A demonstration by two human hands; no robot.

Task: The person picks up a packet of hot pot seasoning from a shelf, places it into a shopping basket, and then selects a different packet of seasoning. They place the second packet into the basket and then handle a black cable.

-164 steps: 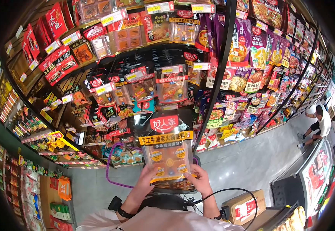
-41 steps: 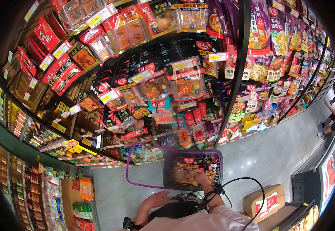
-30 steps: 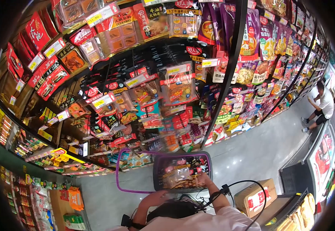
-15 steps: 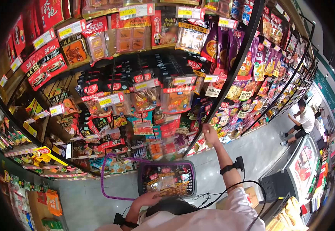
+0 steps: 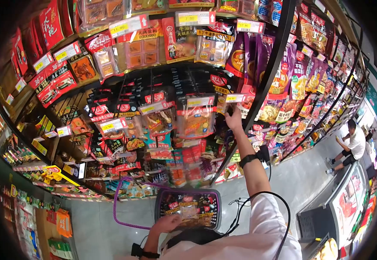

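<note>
My right hand (image 5: 234,119) is raised to the hanging packets on the shelf, fingers touching a packet beside the yellow price tag (image 5: 235,98) near the black upright post (image 5: 257,86). Whether it grips a packet is unclear. My left hand (image 5: 167,223) rests on the near rim of the grey shopping basket (image 5: 187,209) with purple handles, low in front of me. Inside the basket lies a clear hot-pot seasoning packet (image 5: 188,211) with orange and yellow print.
Shelves of hanging red, black and purple sauce packets (image 5: 153,117) fill the view ahead. A person (image 5: 348,145) crouches far right in the aisle. A freezer case (image 5: 340,208) stands at lower right. Grey floor lies behind the basket.
My right hand left the basket after setting the packet in it and rose to the hanging packets. The left hand stayed at the basket rim.
</note>
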